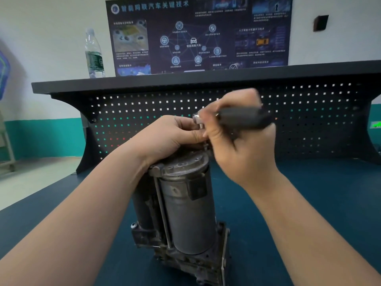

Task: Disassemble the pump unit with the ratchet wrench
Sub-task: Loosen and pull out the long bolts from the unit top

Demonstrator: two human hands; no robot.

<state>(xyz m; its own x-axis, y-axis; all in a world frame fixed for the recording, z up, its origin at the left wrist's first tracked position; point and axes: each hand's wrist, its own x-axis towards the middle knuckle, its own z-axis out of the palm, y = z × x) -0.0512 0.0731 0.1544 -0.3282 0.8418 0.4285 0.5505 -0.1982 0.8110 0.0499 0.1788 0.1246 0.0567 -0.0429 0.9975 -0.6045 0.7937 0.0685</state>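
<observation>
Where it stands upright, the pump unit (185, 207) is grey, grimy metal.

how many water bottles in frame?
1. A clear water bottle stands on the shelf above the pegboard, at the left end. Anything behind the hands or pump unit stays hidden.

Single head-worn view, forward and down, close over bench (309, 203) and pegboard (144, 112).

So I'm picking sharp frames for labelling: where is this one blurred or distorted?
Head view: the right hand and ratchet wrench are motion-smeared; the pump unit and left hand look sharper; the wide lens bows the shelf; the water bottle is soft.
</observation>
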